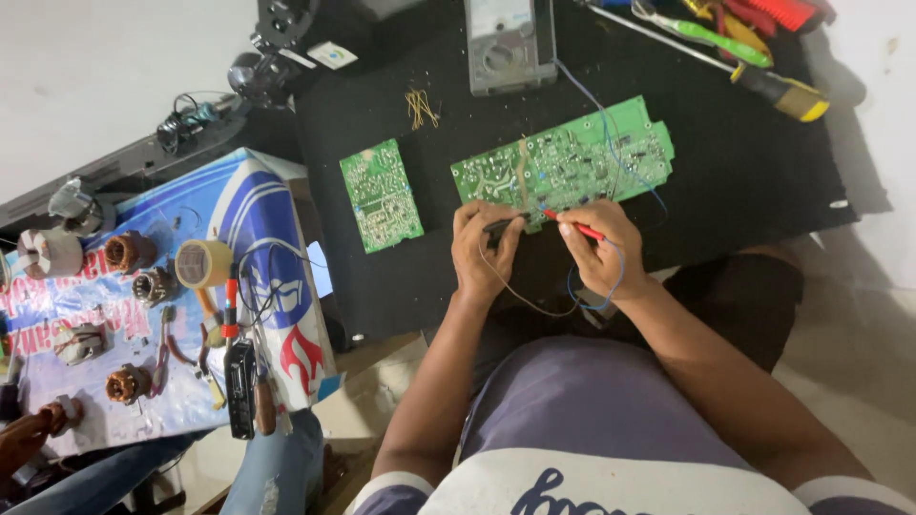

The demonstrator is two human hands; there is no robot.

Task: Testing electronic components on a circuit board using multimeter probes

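My left hand (pixel 482 248) grips a black test probe (pixel 504 225), its tip at the near edge of the large green circuit board (pixel 563 164). My right hand (pixel 601 250) pinches a red test probe (pixel 572 224) that also touches that board's near edge. Thin leads (pixel 534 303) loop down from both probes under my wrists. A blue wire (pixel 599 114) runs across the board up to a grey multimeter (pixel 508 43) at the far edge of the black mat (pixel 725 162). A smaller green circuit board (pixel 382 195) lies to the left.
Screwdrivers and pliers (pixel 754 48) lie at the mat's far right. A small bundle of brass wires (pixel 421 107) sits near the meter. To the left, a printed sheet (pixel 258 210) holds motor coils (pixel 129 253), a tape roll (pixel 202 263) and hand tools. Another person's leg (pixel 277 467) shows at bottom left.
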